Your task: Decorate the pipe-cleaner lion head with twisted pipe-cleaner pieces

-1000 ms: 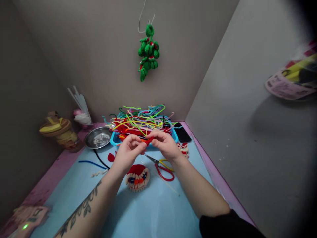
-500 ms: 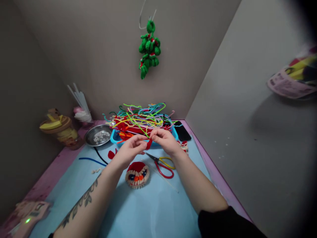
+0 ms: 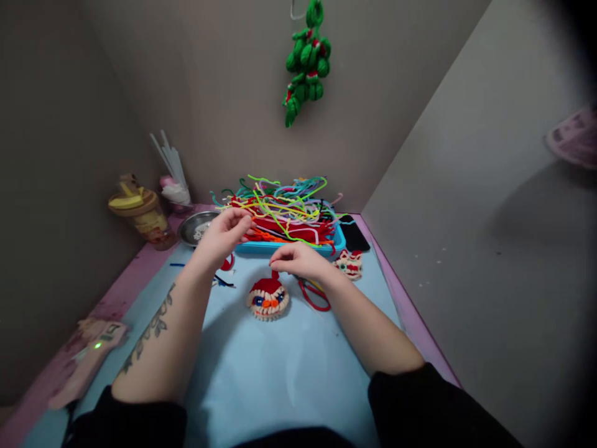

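Observation:
My right hand (image 3: 302, 259) pinches a small red fuzzy piece (image 3: 275, 274) between thumb and fingertips. The piece hangs just above the round craft face (image 3: 268, 300), which has a red top, cream loops, blue eyes and an orange middle. My left hand (image 3: 226, 233) is raised at the left end of the blue tray (image 3: 261, 248), its thumb and fingers drawn together. Whatever may be between those fingertips is hidden. Partly under my right hand lie scissors (image 3: 313, 298) with red and yellow handles. Many coloured pipe cleaners (image 3: 289, 208) are heaped in the tray.
A metal bowl (image 3: 186, 229) with small white bits stands behind my left wrist. At right are a second red-and-cream craft piece (image 3: 349, 266) and a phone (image 3: 353, 234). A pink glue gun (image 3: 91, 361) with a green light lies front left. A green ornament (image 3: 305, 65) hangs on the wall.
My hands were together at the red piece and are now apart. The left went up and left toward the tray; the right brought the red piece down near the craft face. The view shifted.

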Available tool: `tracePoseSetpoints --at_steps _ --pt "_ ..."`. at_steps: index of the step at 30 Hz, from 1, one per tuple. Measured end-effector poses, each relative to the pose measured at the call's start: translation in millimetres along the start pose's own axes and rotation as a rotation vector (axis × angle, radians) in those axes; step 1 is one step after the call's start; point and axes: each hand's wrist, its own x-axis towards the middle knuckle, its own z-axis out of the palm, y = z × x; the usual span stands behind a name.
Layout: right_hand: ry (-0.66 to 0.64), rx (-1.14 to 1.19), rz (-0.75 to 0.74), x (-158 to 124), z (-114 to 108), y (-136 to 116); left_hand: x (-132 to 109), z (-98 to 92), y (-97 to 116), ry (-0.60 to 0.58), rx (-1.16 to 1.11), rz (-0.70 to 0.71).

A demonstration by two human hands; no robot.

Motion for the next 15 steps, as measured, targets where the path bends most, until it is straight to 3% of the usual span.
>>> tracePoseSetpoints --at_steps 5,15 --pt "-0.024 -0.132 0.042 -2.0 13.3 -0.7 -8.4 -12.2 -5.4 0.009 0.088 -0.055" --pt "0.127 -0.140 0.031 -18.7 37.7 28.5 -74.6 3.2 -39.3 0.084 0.051 -0.205"
